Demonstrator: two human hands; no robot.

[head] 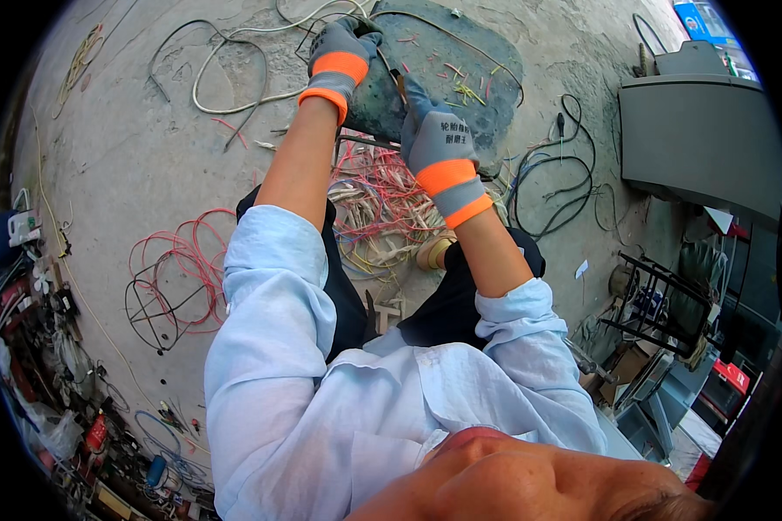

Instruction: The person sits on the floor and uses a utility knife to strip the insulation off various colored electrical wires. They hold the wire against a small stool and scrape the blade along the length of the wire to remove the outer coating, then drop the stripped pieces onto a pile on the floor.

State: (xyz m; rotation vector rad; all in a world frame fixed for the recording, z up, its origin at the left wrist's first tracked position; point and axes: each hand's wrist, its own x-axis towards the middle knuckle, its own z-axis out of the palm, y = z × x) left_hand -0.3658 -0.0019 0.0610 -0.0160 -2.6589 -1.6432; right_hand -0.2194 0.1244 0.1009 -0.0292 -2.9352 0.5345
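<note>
My left hand (pixel 344 51), in a grey work glove with an orange cuff, grips a cable at the left edge of a dark green slab (pixel 489 124). A length of that cable (pixel 386 60) runs from the left fingers toward my right hand. My right hand (pixel 435 133), gloved alike, is closed around a slim tool with a brown handle (pixel 401 88), apparently a knife; the fingers hide most of it. Red and yellow insulation scraps (pixel 468 92) lie on the slab. Beneath my hands, between my legs, is a heap of stripped red and pale sheathing (pixel 391 189).
White and grey cables (pixel 202 84) loop on the concrete at left. Red wire (pixel 182 244) coils near a black wire frame (pixel 159 306). A screwdriver (pixel 560 124) lies by black cable (pixel 590 176) at right. A grey cabinet (pixel 697 137), a black metal stool (pixel 658 303) and left-side clutter (pixel 58 365) border the floor.
</note>
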